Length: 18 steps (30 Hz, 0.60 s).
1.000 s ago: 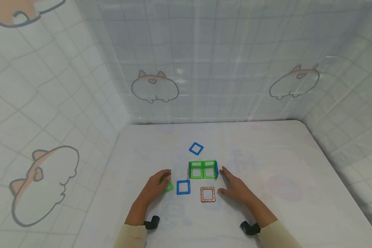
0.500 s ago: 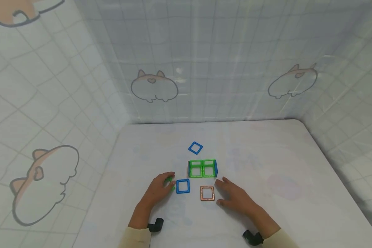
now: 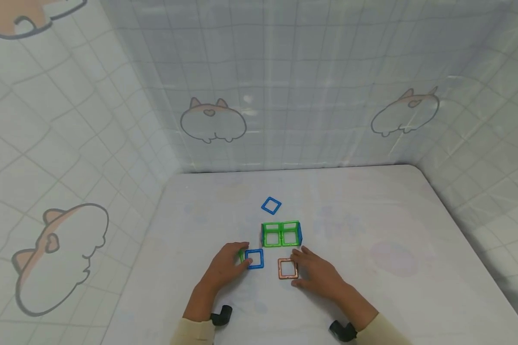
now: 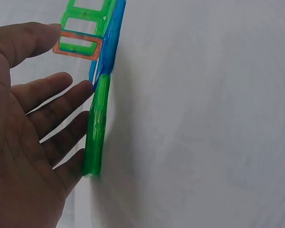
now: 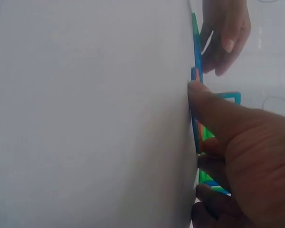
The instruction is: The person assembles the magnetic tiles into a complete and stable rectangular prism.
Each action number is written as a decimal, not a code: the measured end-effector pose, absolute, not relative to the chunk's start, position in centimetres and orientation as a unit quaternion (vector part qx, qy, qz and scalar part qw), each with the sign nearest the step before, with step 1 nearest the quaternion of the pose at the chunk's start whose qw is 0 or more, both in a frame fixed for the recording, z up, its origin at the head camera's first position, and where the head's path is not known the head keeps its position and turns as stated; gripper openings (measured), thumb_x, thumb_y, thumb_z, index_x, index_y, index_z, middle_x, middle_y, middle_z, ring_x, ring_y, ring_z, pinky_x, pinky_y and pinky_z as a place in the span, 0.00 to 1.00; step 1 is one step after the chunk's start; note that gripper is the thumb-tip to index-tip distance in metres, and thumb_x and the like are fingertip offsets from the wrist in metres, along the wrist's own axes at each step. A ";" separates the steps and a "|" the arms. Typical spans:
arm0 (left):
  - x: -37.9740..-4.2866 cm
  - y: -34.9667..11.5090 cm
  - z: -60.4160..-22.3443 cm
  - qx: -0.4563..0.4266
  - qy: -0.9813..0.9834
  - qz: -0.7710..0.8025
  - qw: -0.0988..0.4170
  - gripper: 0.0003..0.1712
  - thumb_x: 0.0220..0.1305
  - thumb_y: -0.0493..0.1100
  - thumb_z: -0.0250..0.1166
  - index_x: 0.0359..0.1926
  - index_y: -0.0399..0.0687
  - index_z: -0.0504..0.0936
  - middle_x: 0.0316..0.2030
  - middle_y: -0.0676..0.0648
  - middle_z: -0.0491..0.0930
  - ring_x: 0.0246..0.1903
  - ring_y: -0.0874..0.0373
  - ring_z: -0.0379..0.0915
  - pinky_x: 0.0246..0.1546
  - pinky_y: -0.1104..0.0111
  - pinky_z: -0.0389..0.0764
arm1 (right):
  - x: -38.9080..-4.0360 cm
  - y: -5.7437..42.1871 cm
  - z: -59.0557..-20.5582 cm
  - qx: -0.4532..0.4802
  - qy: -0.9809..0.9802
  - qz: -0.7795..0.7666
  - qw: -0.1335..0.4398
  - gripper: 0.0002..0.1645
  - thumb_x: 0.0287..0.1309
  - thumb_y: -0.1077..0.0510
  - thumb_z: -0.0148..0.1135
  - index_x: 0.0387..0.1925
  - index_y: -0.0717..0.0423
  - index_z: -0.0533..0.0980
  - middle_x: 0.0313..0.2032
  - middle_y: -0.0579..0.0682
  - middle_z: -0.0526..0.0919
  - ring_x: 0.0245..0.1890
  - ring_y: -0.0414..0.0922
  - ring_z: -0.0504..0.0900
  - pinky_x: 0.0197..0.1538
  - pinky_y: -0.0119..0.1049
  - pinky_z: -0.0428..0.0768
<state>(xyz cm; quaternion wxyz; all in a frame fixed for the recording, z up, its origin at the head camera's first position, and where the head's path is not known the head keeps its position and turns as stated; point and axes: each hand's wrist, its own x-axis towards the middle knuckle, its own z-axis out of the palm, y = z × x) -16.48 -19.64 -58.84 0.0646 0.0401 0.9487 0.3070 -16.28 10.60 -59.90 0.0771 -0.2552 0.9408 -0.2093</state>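
Observation:
My left hand point(image 3: 226, 264) rests beside a green magnetic tile point(image 4: 97, 128). In the left wrist view its fingertips touch the tile's edge, with the fingers loosely extended and the thumb apart. That tile meets a flat blue tile point(image 3: 254, 258), which the left thumb tip reaches in the head view. My right hand point(image 3: 321, 274) holds an orange magnetic tile point(image 3: 288, 269) at its right side, thumb at the near edge and index finger at the far edge. Part of the right fingers is hidden behind the thumb in the right wrist view.
Behind both hands stands a joined structure point(image 3: 281, 234) of green tiles with a blue side. Farther back lies a single blue tile point(image 3: 271, 205), turned like a diamond. A pale cloth point(image 3: 371, 287) covers the table, with tiled-pattern curtains around it.
My left hand has moved right, bringing the green tile up to the blue one. My right hand has moved left and forward-side down, from beside the structure onto the orange tile.

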 end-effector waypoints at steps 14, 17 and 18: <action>-15.7 -18.1 -57.7 0.083 0.949 0.299 0.047 0.27 0.63 0.58 0.68 0.61 0.60 0.79 0.60 0.54 0.78 0.64 0.52 0.70 0.65 0.53 0.73 | -16.2 10.1 -59.5 -0.242 0.943 -0.218 0.072 0.29 0.45 0.40 0.78 0.47 0.48 0.82 0.69 0.48 0.72 0.72 0.49 0.65 0.68 0.47 0.72; -15.4 -17.5 -57.2 0.101 0.942 0.313 0.064 0.25 0.63 0.58 0.68 0.59 0.58 0.81 0.58 0.55 0.81 0.63 0.52 0.73 0.63 0.51 0.75 | -16.3 10.3 -59.5 -0.242 0.939 -0.231 0.078 0.29 0.45 0.40 0.78 0.47 0.48 0.82 0.69 0.48 0.71 0.71 0.48 0.67 0.68 0.46 0.72; -15.4 -17.2 -57.1 0.110 0.939 0.317 0.074 0.24 0.63 0.58 0.68 0.59 0.58 0.82 0.57 0.56 0.81 0.62 0.52 0.73 0.63 0.51 0.75 | -16.3 10.4 -59.4 -0.241 0.938 -0.237 0.080 0.29 0.45 0.40 0.78 0.48 0.48 0.82 0.69 0.48 0.71 0.71 0.48 0.67 0.67 0.46 0.73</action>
